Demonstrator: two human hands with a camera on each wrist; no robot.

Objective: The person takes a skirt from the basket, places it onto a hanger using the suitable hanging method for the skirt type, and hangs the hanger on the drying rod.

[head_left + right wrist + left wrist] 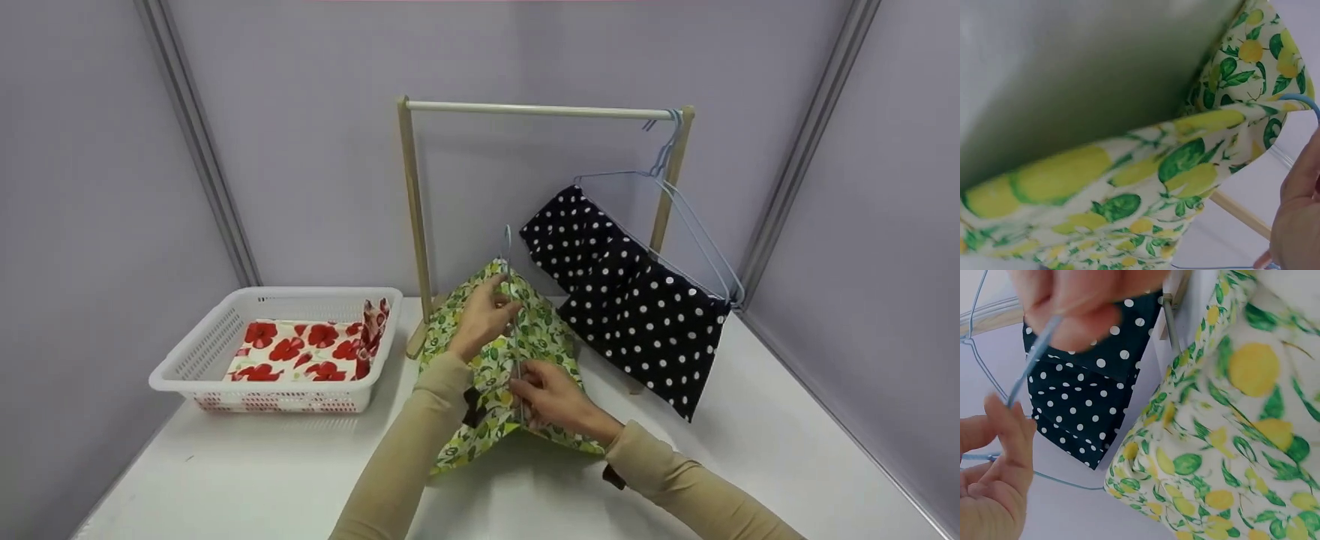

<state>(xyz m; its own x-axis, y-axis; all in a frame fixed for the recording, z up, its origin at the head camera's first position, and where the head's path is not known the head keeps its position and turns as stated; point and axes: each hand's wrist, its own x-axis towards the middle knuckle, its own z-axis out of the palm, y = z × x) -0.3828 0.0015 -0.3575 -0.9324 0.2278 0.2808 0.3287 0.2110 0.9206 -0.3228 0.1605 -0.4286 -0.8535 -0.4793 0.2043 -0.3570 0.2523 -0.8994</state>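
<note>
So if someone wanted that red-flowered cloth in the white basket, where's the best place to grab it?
Probably by the bunched right end, pinched from above. That part of the red-flowered cloth stands up by the right wall of the white basket, while the rest looks flat. The walls surround it, but the top is open.

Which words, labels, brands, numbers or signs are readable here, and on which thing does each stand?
There are none to read. The lemon-print cloth, dotted cloth and poppy-print cloth show only patterns; the held blue hanger, white basket and clothes rack show no lettering.
</note>
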